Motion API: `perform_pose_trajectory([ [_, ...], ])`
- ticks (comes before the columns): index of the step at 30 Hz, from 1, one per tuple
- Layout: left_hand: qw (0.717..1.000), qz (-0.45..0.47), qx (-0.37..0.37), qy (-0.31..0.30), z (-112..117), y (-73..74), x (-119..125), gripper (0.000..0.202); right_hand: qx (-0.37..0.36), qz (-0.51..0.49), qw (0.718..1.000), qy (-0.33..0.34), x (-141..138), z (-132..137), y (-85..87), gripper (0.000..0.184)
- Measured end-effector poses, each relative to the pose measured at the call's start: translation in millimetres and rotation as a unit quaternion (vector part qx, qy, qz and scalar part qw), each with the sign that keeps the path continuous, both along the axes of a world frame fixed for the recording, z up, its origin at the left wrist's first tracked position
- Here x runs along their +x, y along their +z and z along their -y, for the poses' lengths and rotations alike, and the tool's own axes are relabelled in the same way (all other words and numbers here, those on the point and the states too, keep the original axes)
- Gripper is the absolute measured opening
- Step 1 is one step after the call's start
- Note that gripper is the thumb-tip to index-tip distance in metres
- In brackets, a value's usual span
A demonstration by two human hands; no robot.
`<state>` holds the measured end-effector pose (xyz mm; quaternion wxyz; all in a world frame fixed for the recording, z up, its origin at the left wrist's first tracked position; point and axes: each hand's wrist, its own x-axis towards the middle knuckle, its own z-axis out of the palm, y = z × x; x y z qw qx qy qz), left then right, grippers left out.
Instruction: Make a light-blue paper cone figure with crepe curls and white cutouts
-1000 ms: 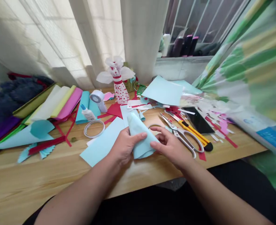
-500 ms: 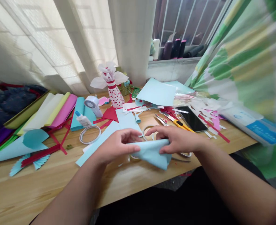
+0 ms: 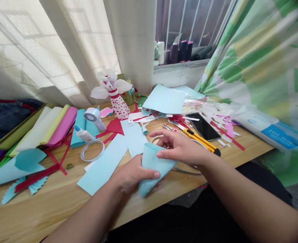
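My left hand (image 3: 132, 173) and my right hand (image 3: 180, 146) both grip a light blue paper (image 3: 152, 165) rolled into a cone, its narrow end pointing down toward me above the wooden table (image 3: 63, 209). The left fingers wrap the lower part; the right fingers pinch the upper rim. A long light blue strip (image 3: 104, 163) lies flat just left of my left hand. A yellow utility knife (image 3: 198, 140) and scissors (image 3: 170, 128) lie just beyond my right hand.
A tape ring (image 3: 92, 151), glue bottle (image 3: 84, 134), tape dispenser (image 3: 94, 117), and coloured paper sheets (image 3: 50, 126) sit at the left. A dotted paper figure (image 3: 116, 98) stands at the back. A black phone (image 3: 202, 125) and paper scraps lie right, beside a green curtain (image 3: 260, 60).
The blue paper went from held flat and level between both hands to a cone tilted upright. My left hand dropped lower, nearer me. The view shifted slightly left.
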<state>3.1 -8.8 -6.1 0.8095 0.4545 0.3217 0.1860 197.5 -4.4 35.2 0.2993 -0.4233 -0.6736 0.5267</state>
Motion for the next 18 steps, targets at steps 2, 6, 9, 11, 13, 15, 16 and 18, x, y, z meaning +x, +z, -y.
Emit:
perform_pose_trajectory([
  [2, 0.998, -0.016, 0.026, 0.057, 0, -1.3, 1, 0.043, -0.011, -0.043, 0.997, -0.057, 4, 7, -5.2, 0.051],
  [6, 0.989, -0.03, 0.064, 0.132, 0, -0.9, 2, 0.038, 0.006, -0.063, 0.985, -0.164, 3, 21, -19.7, 0.052],
  [9, 0.989, -0.028, 0.053, 0.136, 2, 0.5, 3, 0.035, 0.016, -0.082, 0.975, -0.207, -5, 27, -28.1, 0.046],
  [11, 0.992, -0.017, 0.031, 0.124, 4, 1.4, 4, 0.035, 0.017, -0.097, 0.973, -0.21, -8, 29, -29.6, 0.044],
  [13, 0.992, -0.007, 0.013, 0.125, 6, 2.0, 5, 0.036, 0.021, -0.1, 0.976, -0.193, -3, 30, -29.0, 0.046],
  [15, 0.988, -0.008, 0.01, 0.151, 7, 2.6, 6, 0.04, 0.062, -0.061, 0.976, -0.199, 12, 31, -29.4, 0.045],
  [16, 0.986, -0.011, 0.01, 0.166, 7, 3.0, 6, 0.041, 0.1, -0.006, 0.971, -0.217, 24, 31, -31.0, 0.043],
  [18, 0.981, -0.021, 0.011, 0.19, 6, 3.9, 6, 0.039, 0.207, 0.205, 0.913, -0.286, 51, 29, -37.3, 0.035],
])
